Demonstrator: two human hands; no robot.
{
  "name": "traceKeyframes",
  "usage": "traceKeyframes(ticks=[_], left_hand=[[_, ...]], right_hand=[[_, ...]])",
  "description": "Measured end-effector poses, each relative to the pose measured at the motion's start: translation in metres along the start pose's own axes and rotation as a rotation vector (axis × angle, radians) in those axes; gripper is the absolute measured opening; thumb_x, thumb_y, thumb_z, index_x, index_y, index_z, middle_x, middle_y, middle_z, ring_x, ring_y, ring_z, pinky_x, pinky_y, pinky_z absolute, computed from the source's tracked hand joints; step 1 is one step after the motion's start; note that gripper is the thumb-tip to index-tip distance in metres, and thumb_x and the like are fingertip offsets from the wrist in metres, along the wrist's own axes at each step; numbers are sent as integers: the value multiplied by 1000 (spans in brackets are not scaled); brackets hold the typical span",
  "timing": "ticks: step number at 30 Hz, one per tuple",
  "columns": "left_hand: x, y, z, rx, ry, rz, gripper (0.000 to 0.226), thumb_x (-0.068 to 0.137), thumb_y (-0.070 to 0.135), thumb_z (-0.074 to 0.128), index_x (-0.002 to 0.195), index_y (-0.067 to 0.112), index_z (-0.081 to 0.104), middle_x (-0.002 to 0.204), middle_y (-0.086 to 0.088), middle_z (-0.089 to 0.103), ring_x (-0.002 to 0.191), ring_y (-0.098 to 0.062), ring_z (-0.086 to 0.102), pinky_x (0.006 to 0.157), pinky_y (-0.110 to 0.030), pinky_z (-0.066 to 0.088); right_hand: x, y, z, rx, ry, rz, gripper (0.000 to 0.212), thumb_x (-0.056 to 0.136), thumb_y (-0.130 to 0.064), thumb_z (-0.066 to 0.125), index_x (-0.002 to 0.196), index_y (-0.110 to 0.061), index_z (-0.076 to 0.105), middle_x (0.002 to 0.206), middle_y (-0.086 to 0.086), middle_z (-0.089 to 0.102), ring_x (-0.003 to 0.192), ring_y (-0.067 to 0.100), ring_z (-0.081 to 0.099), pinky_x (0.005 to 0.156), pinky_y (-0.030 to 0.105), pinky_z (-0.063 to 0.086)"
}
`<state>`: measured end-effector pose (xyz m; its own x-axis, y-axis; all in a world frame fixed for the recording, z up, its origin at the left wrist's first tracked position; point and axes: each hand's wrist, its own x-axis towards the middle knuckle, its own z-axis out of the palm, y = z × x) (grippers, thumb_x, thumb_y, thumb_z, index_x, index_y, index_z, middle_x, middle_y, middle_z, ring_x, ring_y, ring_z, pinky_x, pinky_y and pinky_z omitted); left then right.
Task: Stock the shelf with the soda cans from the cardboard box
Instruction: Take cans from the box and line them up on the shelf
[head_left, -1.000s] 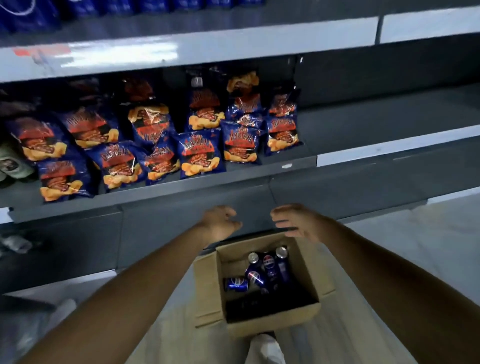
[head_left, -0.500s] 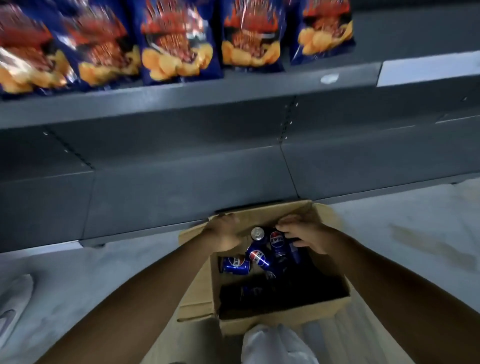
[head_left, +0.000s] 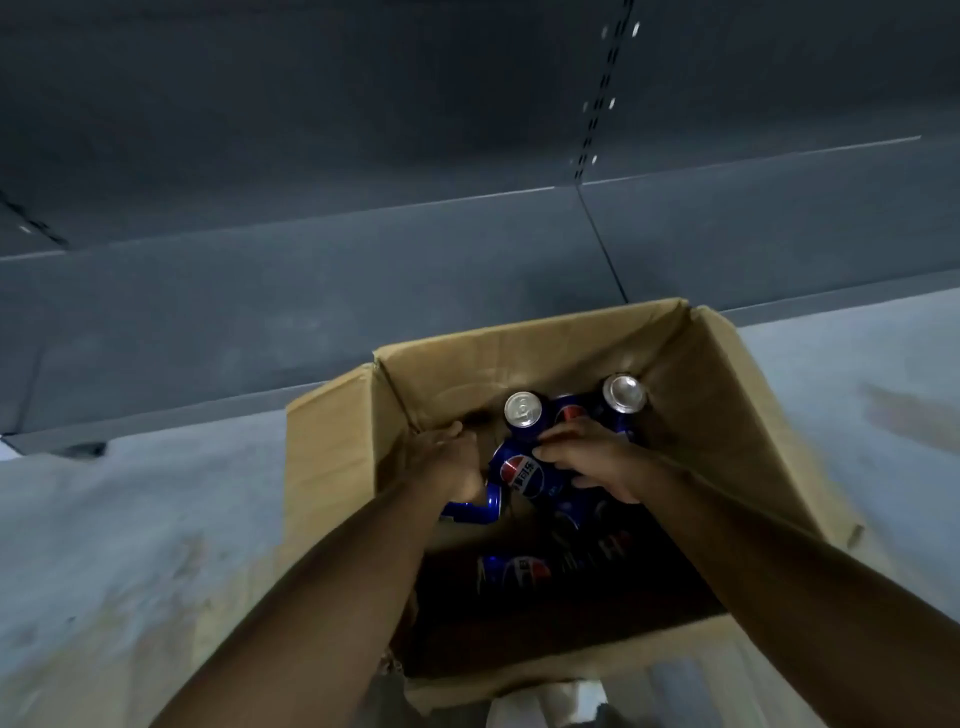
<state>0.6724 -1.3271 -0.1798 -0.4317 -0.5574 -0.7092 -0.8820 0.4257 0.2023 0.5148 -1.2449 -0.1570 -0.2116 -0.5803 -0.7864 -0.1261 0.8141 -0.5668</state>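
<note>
Both hands reach inside the open brown cardboard box (head_left: 727, 415) on the pale floor (head_left: 104, 519): left hand (head_left: 457, 467) grips a lying blue soda can (head_left: 475, 506), right hand (head_left: 597, 462) clasps another blue can (head_left: 522, 475); upright silver-topped cans (head_left: 523, 409) crowd beside, dark grey shelf (head_left: 363, 291) beyond
</note>
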Motion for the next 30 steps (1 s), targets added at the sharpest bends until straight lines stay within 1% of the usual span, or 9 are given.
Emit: traceKeyframes(ticks=[5, 9, 12, 14, 17, 20, 25, 28, 30], left_hand=[[35, 0, 40, 37, -25, -41, 80, 89, 24, 62, 151, 9, 14, 160, -10, 0, 146, -31, 12, 117, -43, 22], [60, 1, 60, 49, -30, -102, 74, 97, 28, 49, 153, 14, 2, 160, -11, 3, 146, -30, 10, 118, -45, 16], [76, -2, 69, 44, -44, -122, 68, 99, 29, 43, 153, 17, 3, 160, -10, 7, 146, -28, 10, 118, -47, 15], [86, -7, 77, 100, -96, -108, 74, 96, 31, 50, 153, 20, 3, 160, -8, 3, 147, -28, 5, 117, -51, 14], [91, -15, 91, 227, -148, -62, 99, 81, 27, 70, 153, 22, 3, 160, -6, 0, 147, -27, -2, 116, -56, 13], [89, -18, 99, 253, -58, -34, 101, 74, 24, 75, 152, 24, 11, 158, -5, 12, 147, -27, 7, 115, -56, 16], [82, -13, 95, 191, -5, -61, 74, 86, 24, 63, 148, 28, 22, 156, -4, 20, 144, -26, 18, 114, -48, 22], [80, -11, 94, 208, -10, -69, 58, 93, 21, 55, 146, 20, 31, 151, -8, 31, 138, -28, 31, 106, -41, 33], [80, -13, 96, 257, -44, -37, 48, 94, 18, 52, 140, 11, 39, 143, -13, 43, 130, -29, 42, 91, -25, 46]], right_hand=[[34, 17, 10, -12, -4, -9, 37, 87, -28, 66, 123, -20, 59, 124, 2, 58, 113, 19, 54, 71, 28, 45], [49, 25, 12, -18, -10, -14, 38, 88, -27, 65, 124, -19, 58, 124, 3, 58, 111, 19, 55, 74, 29, 48], [53, 30, 10, -23, -23, -15, 40, 88, -26, 64, 127, -19, 56, 125, 3, 56, 111, 20, 55, 74, 28, 49], [53, 34, 8, -24, -35, -17, 41, 89, -27, 63, 128, -20, 54, 126, 2, 54, 112, 19, 53, 78, 29, 49], [52, 41, 6, -9, -42, -24, 41, 89, -27, 63, 128, -19, 54, 126, 2, 54, 114, 19, 52, 83, 31, 49], [52, 47, 6, -3, -42, -21, 42, 90, -26, 63, 130, -17, 53, 126, 4, 55, 114, 20, 52, 90, 34, 49], [52, 51, 8, -6, -43, -13, 39, 90, -25, 62, 128, -18, 54, 122, 4, 57, 111, 20, 54, 95, 38, 48], [48, 50, 10, -16, -52, -23, 36, 90, -23, 62, 125, -18, 55, 121, 4, 57, 111, 21, 54, 95, 39, 48], [44, 48, 9, -24, -54, -33, 36, 90, -23, 62, 125, -18, 55, 120, 4, 58, 110, 20, 55, 90, 35, 49]])
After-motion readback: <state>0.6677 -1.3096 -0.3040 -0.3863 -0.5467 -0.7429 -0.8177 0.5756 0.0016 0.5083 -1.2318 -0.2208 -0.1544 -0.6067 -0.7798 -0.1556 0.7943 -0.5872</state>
